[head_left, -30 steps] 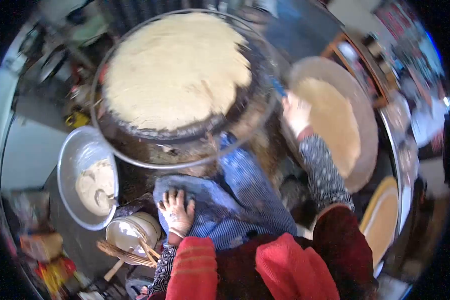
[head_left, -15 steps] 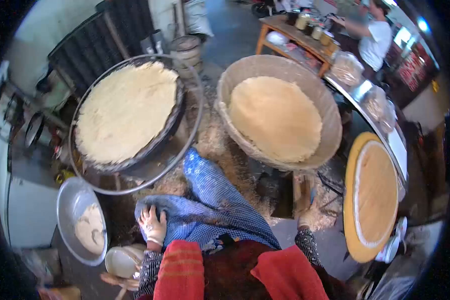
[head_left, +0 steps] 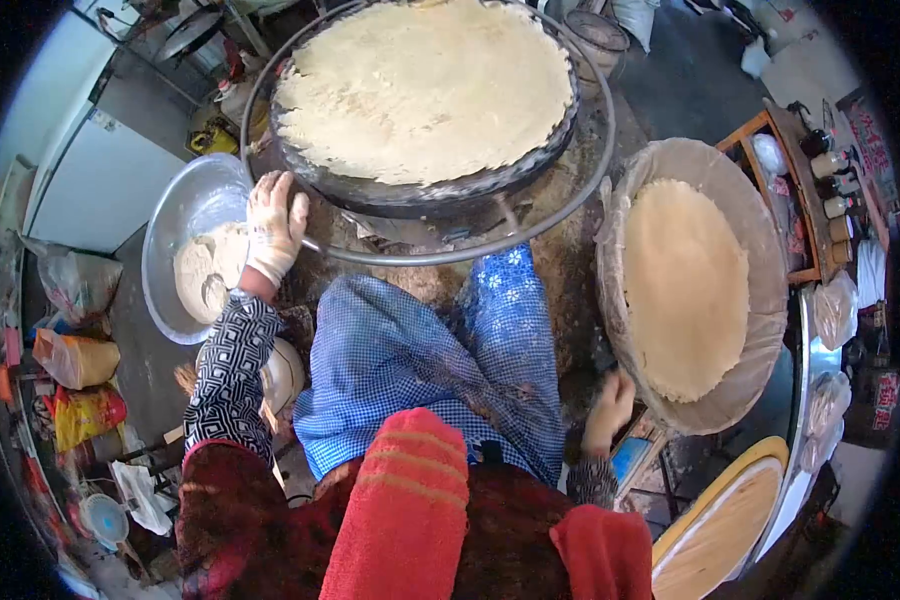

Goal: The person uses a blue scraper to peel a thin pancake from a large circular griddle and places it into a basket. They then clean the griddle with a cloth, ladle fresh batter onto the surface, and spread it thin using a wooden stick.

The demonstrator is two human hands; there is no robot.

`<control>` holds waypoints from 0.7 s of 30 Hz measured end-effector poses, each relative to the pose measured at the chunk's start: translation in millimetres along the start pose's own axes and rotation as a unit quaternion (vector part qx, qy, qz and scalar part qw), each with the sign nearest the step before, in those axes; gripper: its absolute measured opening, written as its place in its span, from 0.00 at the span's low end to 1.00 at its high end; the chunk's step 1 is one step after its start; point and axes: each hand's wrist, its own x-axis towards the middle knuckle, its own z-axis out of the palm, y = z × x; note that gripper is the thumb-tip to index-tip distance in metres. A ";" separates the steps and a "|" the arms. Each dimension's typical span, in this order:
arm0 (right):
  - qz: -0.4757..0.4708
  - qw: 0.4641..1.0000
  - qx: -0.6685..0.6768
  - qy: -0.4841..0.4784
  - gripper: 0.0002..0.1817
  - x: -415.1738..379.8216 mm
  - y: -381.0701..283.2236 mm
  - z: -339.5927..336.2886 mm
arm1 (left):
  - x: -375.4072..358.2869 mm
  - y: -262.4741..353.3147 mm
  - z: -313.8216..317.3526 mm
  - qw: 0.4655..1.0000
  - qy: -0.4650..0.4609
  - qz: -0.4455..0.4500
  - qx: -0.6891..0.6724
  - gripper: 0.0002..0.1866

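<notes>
My left hand, in a pale glove or thickly coated, lies on the lower left of a metal ring, fingers stretched out and thumb apart. The ring encircles a dark round griddle, whose rim looks smeared by motion. A broad sheet of pale dough with a ragged edge covers the griddle. Beside my left hand is a metal basin with a lump of pale dough. My right hand hangs low near a wooden frame with a blue patch; its blurred fingers hide their hold.
A large lined basket at the right holds a pale yellow mass. Below it leans a round yellow board. A wooden table with jars stands far right; plastic bags lie at the left.
My left hand has gone from my blue-covered thigh to the metal ring. The view has swung left and down. My right hand has moved a little.
</notes>
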 end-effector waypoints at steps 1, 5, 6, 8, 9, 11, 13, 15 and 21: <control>0.058 0.979 0.188 -0.061 0.16 15.4 -19.0 27.6 | 0.1 -6.8 6.7 1.000 -0.004 -0.013 -0.006 0.18; 0.085 0.895 0.358 -0.253 0.20 63.0 -179.7 119.2 | -34.7 -28.9 46.3 0.966 -0.250 -0.044 -0.050 0.10; 0.099 0.882 0.366 -0.279 0.21 74.3 -218.2 139.8 | -54.0 -22.4 58.3 0.931 -0.336 0.096 0.103 0.14; 0.117 0.882 0.341 -0.304 0.24 113.9 -242.7 190.3 | -66.8 4.8 52.3 0.966 -0.242 0.094 -0.024 0.16; 0.128 0.894 0.297 -0.309 0.23 128.1 -263.7 203.8 | -76.7 14.3 57.0 0.971 -0.217 0.073 -0.072 0.19; 0.126 0.914 0.221 -0.315 0.21 146.2 -285.9 226.4 | -67.3 50.7 46.4 0.974 -0.193 0.074 -0.091 0.24; -0.018 0.948 0.104 -0.300 0.17 193.2 -260.1 262.6 | -66.2 77.0 51.5 0.970 -0.208 0.036 -0.122 0.26; -0.032 0.974 -0.091 -0.206 0.17 207.0 -287.8 275.5 | -70.4 98.3 61.2 0.974 -0.189 0.011 -0.122 0.27; 0.170 0.948 0.189 -0.191 0.25 196.4 -335.1 301.0 | -65.6 125.0 65.4 0.946 -0.292 -0.040 -0.137 0.32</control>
